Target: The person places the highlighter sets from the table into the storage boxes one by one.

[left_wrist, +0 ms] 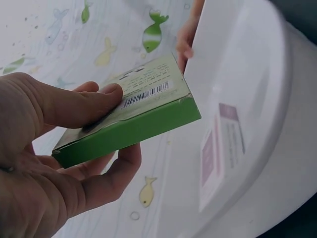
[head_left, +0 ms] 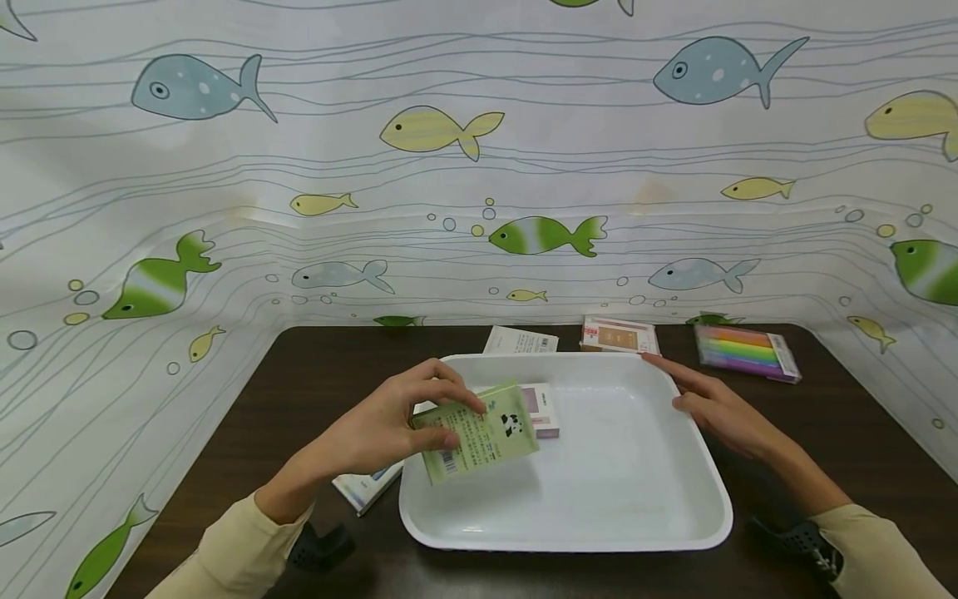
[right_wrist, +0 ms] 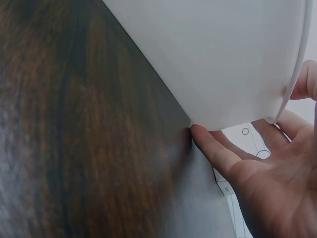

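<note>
A green packet with a panda picture [head_left: 490,433] is pinched between the thumb and fingers of my left hand [head_left: 397,420], tilted over the left part of a white tray [head_left: 614,537]. In the left wrist view the packet's bright green side [left_wrist: 133,134] and a barcode show. Below it a white and purple box [head_left: 545,412] lies in the tray, partly hidden by the packet. My right hand [head_left: 722,412] grips the tray's back right corner; in the right wrist view its fingers lie against the outer wall [right_wrist: 223,74] and the thumb reaches the rim.
Behind the tray lie a white box [head_left: 521,340] and a white box with a brown panel [head_left: 619,334]. A rainbow-coloured pack [head_left: 748,353] lies at the back right. A white and blue box [head_left: 365,489] is partly hidden at the tray's left side, on the dark table [head_left: 247,449].
</note>
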Action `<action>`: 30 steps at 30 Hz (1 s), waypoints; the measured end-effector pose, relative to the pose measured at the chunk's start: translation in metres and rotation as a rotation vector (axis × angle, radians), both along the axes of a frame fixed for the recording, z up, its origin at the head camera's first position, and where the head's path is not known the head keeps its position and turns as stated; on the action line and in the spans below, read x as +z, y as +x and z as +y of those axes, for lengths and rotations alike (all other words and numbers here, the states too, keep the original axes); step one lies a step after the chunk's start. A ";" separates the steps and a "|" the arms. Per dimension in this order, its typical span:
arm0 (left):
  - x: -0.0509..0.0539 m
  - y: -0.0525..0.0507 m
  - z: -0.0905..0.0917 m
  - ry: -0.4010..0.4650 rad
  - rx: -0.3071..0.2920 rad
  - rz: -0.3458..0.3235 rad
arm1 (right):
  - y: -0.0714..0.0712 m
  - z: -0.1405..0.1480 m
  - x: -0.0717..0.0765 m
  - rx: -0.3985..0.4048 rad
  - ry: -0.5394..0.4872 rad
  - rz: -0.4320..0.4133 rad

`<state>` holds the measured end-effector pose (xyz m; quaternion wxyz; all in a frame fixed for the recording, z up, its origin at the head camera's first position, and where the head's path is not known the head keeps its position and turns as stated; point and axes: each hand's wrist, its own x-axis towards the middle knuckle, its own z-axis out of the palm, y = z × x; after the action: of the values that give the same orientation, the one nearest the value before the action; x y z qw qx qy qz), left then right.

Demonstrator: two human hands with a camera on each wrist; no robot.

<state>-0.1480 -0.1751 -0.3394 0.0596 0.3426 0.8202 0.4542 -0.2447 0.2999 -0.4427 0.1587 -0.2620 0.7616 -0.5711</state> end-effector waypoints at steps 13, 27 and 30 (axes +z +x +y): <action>-0.012 0.007 0.015 0.014 -0.102 -0.065 | -0.003 -0.001 0.000 0.006 -0.003 -0.015; -0.015 0.008 0.019 0.001 -0.169 -0.114 | -0.002 0.002 -0.002 -0.002 0.008 0.001; -0.015 0.008 0.020 0.011 -0.186 -0.127 | -0.002 0.002 -0.002 -0.004 0.010 0.005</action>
<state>-0.1402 -0.1556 -0.3544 0.1515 0.3878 0.7771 0.4719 -0.2465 0.3017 -0.4444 0.1567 -0.2612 0.7654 -0.5669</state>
